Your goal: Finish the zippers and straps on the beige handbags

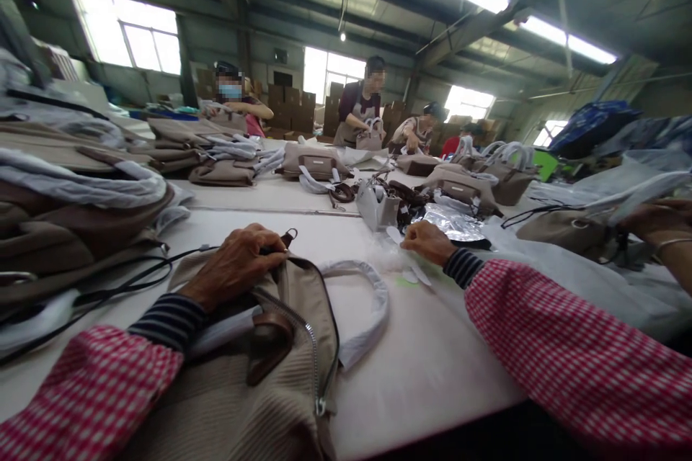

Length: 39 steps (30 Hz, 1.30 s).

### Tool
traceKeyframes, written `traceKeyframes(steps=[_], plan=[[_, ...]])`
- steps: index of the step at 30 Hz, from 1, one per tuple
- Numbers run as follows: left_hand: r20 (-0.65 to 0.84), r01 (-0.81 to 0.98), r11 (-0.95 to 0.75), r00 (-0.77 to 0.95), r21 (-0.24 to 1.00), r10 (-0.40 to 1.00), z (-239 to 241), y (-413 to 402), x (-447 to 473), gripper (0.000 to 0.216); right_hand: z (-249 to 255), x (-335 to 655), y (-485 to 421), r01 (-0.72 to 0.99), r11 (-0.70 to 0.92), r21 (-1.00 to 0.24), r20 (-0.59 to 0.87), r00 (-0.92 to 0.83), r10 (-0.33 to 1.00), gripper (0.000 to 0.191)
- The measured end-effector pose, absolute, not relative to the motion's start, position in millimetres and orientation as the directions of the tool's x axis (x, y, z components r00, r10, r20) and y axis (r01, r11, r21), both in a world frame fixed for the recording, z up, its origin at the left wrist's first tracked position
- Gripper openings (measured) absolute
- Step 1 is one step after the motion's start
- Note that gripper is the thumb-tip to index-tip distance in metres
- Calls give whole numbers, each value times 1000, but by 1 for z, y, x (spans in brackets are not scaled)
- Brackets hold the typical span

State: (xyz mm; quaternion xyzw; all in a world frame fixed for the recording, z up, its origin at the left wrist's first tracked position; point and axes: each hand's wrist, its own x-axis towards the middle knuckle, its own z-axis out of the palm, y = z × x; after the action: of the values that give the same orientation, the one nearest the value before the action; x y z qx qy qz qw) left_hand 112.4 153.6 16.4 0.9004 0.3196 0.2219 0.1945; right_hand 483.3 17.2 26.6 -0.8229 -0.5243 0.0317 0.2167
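A taupe ribbed handbag [232, 382] lies on the table in front of me, its metal zipper [312, 346] partly undone. My left hand [235, 265] is closed on the bag's top edge, close to a small tab with a metal ring [290, 236]. One handle [373, 302], wrapped in white padding, arches out on the bag's right. Farther right, my right hand [429, 242] pinches a small white slip [395, 235] by its end. Below that hand, more white slips [417, 272] lie on the table beside a light green patch.
Padded handbags [81, 194] are piled at the left. A grey box [377, 205], dark straps and silvery plastic [451, 222] stand ahead. Co-workers [361, 104] handle bags across the table. At the right edge, another person's hand [657, 220] touches a bag in clear plastic.
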Motion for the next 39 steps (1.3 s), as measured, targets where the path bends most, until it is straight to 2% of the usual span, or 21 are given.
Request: traceKeyframes(steps=[4, 9, 15, 20, 22, 25, 29, 34, 39], plan=[[273, 491, -702, 683, 516, 678, 17, 152, 112, 33, 14, 485, 20, 828, -377, -415, 187, 483, 856, 12], [286, 495, -699, 670, 516, 685, 17, 152, 114, 30, 24, 495, 8, 823, -377, -425, 236, 503, 832, 15], [307, 476, -720, 681, 505, 665, 16, 152, 113, 28, 36, 495, 13, 858, -381, -344, 203, 464, 862, 12], [304, 473, -724, 687, 502, 660, 17, 151, 112, 31, 41, 482, 3, 912, -308, -272, 296, 384, 875, 10], [298, 480, -722, 688, 497, 662, 17, 151, 112, 32, 43, 475, -3, 925, -229, -302, 271, 313, 910, 14], [291, 484, -716, 685, 502, 668, 18, 151, 113, 34, 42, 469, -6, 901, -143, -409, 208, 244, 947, 16], [282, 478, -707, 685, 521, 672, 16, 152, 112, 36, 44, 482, 3, 874, -170, -454, 264, 315, 912, 9], [272, 481, -689, 675, 542, 686, 10, 157, 111, 36, 68, 533, 25, 847, -281, -452, 410, 477, 777, 15], [242, 469, -663, 680, 583, 693, 3, 161, 110, 36, 87, 573, 69, 817, -407, -409, 446, 568, 692, 13]])
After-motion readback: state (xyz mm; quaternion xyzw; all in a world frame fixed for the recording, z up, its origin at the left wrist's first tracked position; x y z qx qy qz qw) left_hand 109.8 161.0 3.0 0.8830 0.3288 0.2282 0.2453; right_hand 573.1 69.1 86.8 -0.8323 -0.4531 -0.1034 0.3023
